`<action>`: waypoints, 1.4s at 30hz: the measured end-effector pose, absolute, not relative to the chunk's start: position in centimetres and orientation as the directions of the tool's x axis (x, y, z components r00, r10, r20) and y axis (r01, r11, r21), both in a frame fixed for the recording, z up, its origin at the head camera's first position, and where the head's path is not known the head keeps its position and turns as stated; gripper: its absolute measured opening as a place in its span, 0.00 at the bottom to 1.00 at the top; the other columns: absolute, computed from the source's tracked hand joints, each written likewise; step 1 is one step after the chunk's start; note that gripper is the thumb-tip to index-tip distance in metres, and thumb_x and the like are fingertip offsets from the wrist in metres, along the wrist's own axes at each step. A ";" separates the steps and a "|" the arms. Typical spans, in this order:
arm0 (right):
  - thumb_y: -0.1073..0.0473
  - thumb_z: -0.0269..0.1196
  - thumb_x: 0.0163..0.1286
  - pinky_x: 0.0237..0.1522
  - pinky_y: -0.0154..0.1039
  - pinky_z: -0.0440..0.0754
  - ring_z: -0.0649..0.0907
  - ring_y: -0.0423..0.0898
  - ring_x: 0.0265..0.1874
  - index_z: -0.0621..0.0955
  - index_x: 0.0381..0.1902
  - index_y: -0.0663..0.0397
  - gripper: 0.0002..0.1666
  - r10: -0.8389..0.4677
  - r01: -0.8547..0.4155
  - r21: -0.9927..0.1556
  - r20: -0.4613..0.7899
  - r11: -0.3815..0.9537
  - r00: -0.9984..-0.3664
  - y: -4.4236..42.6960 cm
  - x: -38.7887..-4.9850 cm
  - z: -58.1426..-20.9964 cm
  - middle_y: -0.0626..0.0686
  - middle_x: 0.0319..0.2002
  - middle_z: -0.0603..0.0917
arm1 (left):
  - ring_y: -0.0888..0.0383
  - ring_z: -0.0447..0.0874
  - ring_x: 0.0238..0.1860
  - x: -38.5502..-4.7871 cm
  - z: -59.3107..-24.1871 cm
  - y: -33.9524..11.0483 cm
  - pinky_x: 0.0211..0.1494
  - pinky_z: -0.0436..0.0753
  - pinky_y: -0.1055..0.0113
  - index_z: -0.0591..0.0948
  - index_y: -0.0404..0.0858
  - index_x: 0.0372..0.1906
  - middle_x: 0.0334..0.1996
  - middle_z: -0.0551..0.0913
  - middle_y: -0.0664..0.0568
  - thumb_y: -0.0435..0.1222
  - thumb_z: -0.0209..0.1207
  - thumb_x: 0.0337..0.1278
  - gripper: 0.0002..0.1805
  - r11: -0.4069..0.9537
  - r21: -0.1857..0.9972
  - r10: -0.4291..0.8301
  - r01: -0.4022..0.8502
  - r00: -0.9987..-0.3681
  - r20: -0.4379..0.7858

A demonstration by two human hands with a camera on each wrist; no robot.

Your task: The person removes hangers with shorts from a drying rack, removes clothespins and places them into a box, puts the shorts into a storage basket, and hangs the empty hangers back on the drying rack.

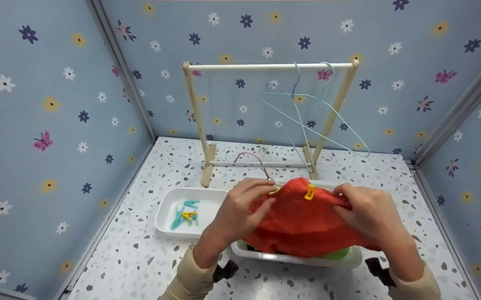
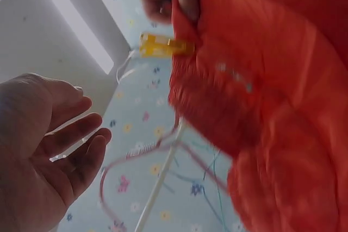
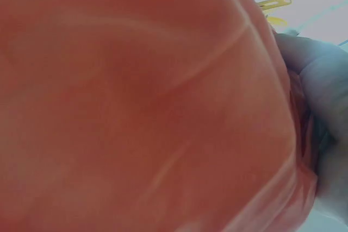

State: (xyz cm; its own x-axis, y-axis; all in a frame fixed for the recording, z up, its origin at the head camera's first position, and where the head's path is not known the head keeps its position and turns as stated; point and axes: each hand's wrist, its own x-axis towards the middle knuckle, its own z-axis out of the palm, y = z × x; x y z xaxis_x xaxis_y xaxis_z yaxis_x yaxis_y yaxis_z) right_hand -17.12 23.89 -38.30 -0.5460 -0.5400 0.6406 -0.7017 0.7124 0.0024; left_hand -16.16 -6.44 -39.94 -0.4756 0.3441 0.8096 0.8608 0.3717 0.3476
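Observation:
A red garment [image 1: 303,221] with a gathered elastic edge hangs over a white basin [image 1: 294,259]. My right hand [image 1: 369,210] pinches its upper right edge between thumb and fingers. A yellow clothespin [image 1: 309,192] is clipped to the top edge, also seen in the left wrist view. By the left edge, my left hand [image 1: 240,208] has loosely bent fingers; the left wrist view shows this hand [image 2: 49,150] apart from the cloth. Behind the garment rises the hook of a pink hanger [image 1: 252,155]; the rest is mostly hidden. Red cloth [image 3: 147,107] fills most of the right wrist view.
A white tray [image 1: 163,200] with blue and yellow clothespins [image 1: 188,215] stands at the left. Behind is a wooden rack [image 1: 244,66] with blue hangers [image 1: 294,93] hanging at its right side. Green cloth [image 1: 335,254] shows in the basin. Flowered walls enclose the speckled table [image 1: 128,246].

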 end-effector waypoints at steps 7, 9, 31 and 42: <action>0.66 0.71 0.49 0.15 0.32 0.74 0.75 0.38 0.13 0.81 0.31 0.53 0.11 -0.589 -0.761 0.031 0.653 0.648 -0.476 22.1 -17.9 -37.7 0.46 0.19 0.80 | 0.58 0.75 0.57 -17.0 -39.5 -4.4 0.60 0.72 0.69 0.79 0.35 0.58 0.55 0.79 0.51 0.41 0.65 0.61 0.23 0.405 0.351 0.447 0.844 -0.518 0.729; 0.66 0.70 0.49 0.15 0.32 0.73 0.73 0.37 0.13 0.81 0.30 0.52 0.10 -0.595 -0.773 0.031 0.658 0.634 -0.462 21.7 -18.0 -37.8 0.44 0.18 0.78 | 0.59 0.75 0.57 -17.3 -39.7 -4.3 0.60 0.72 0.70 0.78 0.35 0.59 0.55 0.80 0.51 0.42 0.65 0.60 0.24 0.410 0.357 0.464 0.839 -0.529 0.710; 0.68 0.70 0.48 0.17 0.32 0.76 0.73 0.35 0.16 0.81 0.29 0.50 0.11 -0.617 -0.820 -0.012 0.652 0.573 -0.441 20.6 -18.0 -38.7 0.43 0.21 0.79 | 0.61 0.85 0.44 -19.6 -42.0 -4.0 0.47 0.81 0.68 0.87 0.36 0.45 0.41 0.87 0.51 0.38 0.67 0.57 0.13 0.326 0.245 0.378 0.913 -0.363 0.852; 0.66 0.69 0.49 0.18 0.33 0.75 0.72 0.35 0.15 0.80 0.30 0.50 0.11 -0.617 -0.804 -0.019 0.630 0.594 -0.470 21.5 -18.5 -39.7 0.42 0.21 0.79 | 0.58 0.86 0.44 -20.3 -43.0 -3.9 0.47 0.82 0.65 0.86 0.32 0.43 0.41 0.87 0.46 0.32 0.66 0.57 0.10 0.189 0.267 0.302 0.945 -0.315 0.900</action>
